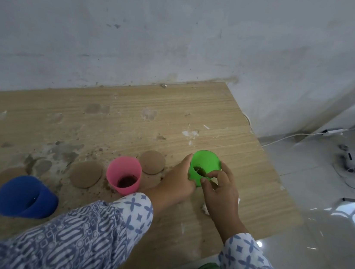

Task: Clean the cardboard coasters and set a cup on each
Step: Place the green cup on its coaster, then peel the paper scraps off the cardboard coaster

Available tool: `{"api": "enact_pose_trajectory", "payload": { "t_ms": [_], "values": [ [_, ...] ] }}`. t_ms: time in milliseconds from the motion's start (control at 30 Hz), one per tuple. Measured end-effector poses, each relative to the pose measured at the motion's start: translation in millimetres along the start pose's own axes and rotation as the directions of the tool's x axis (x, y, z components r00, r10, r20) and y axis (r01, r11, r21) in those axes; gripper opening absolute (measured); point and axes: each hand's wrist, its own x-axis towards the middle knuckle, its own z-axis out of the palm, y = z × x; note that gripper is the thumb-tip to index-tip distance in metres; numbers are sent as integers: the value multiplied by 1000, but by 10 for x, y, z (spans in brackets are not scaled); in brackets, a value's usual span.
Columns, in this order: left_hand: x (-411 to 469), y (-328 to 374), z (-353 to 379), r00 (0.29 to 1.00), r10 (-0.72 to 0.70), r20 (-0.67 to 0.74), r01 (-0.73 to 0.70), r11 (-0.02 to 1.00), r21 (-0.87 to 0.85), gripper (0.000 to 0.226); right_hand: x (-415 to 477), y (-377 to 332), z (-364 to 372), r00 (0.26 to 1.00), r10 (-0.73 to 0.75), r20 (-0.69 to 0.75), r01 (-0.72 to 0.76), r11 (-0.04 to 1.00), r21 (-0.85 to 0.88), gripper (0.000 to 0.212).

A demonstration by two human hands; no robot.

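Cardboard coasters (pixel 85 174) lay bare on the tabletop (pixel 175 111), with brown grit scattered around them. The green cup (pixel 205 163) stood near the right edge. Both hands hid its base, so whether a coaster lay beneath could not be told. The left hand (pixel 177 179) gripped the cup's near-left wall. The right hand (pixel 220 194) pinched what appeared to be a small spoon (pixel 200 171), loaded with brown matter at the rim.

Probable faults from this position:

- Spillage — a tilt of the spoon on its way out would drop the load onto the tabletop or the nearest coaster, adding dirt to surfaces not yet cleaned.
- Tipping — the light cup could lean if the left hand relaxed while the spoon scraped the wall.
- Collision — the left sleeve (pixel 135 210) sat just beside the pink cup (pixel 123 174), which held dark residue; a backward pull of the arm could knock it over.
- Soaking — cardboard would likely soften and stain if wet residue reached it.
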Motion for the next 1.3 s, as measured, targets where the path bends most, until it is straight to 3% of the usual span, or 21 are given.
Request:
{"api": "enact_pose_trajectory", "payload": {
  "t_ms": [267, 400, 500, 633, 800, 900, 1133, 1300],
  "values": [
    [-19, -48, -23, 999, -2, 37, 2, 1000, -8, 74, 14, 40, 25, 1000, 14, -1, -14, 1000, 27, 14],
    [-102, -132, -2, 996, -75, 38, 74, 997, 17, 78, -16, 74, 8, 1000, 27, -4, -27, 996, 80, 46],
    [-152, -181, 73, 995, -91, 41, 89, 995, 39, 71, -69, 122, -40, 997, 50, -61, -42, 991, 125, 54],
    [-214, -213, 243, 987, -126, 96, 115, 987, 114, 59, -167, 250, -131, 988, 141, -70, -137, 989, 65, 48],
    [-215, -153, 445, 978, -74, 195, 37, 982, 187, 55, -347, 465, -211, 967, 253, -38, -254, 966, -46, 38],
    [-180, -140, 562, 973, -60, 221, 17, 981, 195, 47, -426, 528, -181, 970, 244, 9, -242, 964, -112, 33],
    [-89, -204, 738, 961, -152, 229, 99, 969, 225, 52, -476, 623, -45, 969, 213, 121, -186, 962, -201, 31],
    [-16, -277, 756, 955, -197, 223, 152, 967, 205, 53, -494, 703, 49, 982, 152, 108, -125, 966, -228, 18]
  ]
}}
